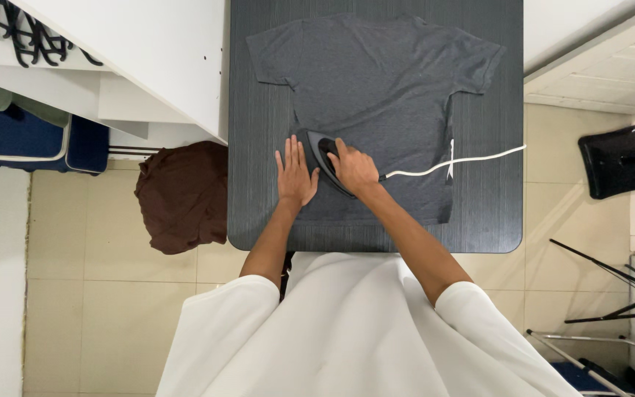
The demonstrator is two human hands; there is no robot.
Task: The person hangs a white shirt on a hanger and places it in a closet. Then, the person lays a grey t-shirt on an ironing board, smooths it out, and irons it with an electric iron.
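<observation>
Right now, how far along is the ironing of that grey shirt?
Done: the grey T-shirt lies spread flat on the dark table. In hand: the right hand grips the iron at the lower left; the left hand presses alongside. Left: the brown garment hangs off the table's edge.

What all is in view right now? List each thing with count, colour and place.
T-shirt: one, dark grey, spread flat on the table.
Iron: one, black, on the T-shirt's lower left part.
Cord: one, white, running from the iron across the shirt to the table's right edge.
Table: one, dark grey, centre.
Brown garment: one, hanging off the table's left edge.
Hangers: several, black, top left.
Blue bin: one, on the floor at left.
Stands: black, on the floor at right.
Left hand: flat on the shirt, beside the iron.
Right hand: gripping the iron's handle.
</observation>
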